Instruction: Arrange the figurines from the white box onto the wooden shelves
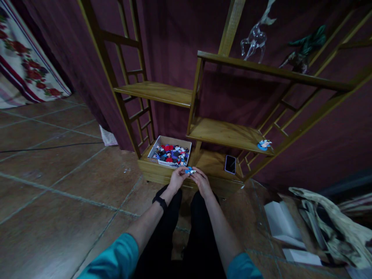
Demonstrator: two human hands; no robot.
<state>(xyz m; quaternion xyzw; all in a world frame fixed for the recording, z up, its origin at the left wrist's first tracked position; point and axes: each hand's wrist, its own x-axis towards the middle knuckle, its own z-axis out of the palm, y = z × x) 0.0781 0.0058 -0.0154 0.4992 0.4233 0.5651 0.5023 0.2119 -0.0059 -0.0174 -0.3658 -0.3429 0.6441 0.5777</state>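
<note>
Between my two hands is a small blue-and-white figurine point(190, 171), held just in front of the shelf's bottom board. The fingers of my left hand point(178, 177) grip it from the left. My right hand point(201, 180) closes on its other side. Close behind my left hand stands an open cardboard box point(173, 140) filled with several small figurines point(169, 154) in red, black, white and blue. Another blue-and-white figurine point(264, 145) sits at the right end of the middle shelf board.
A wooden shelf unit point(154, 92) stands ahead, with a phone point(230, 164) on its lowest board. On the top board are a clear glass deer point(255, 38) and a dark green figure point(305, 48). White boxes point(283, 221) and a pale bag point(334, 221) lie on the floor at right.
</note>
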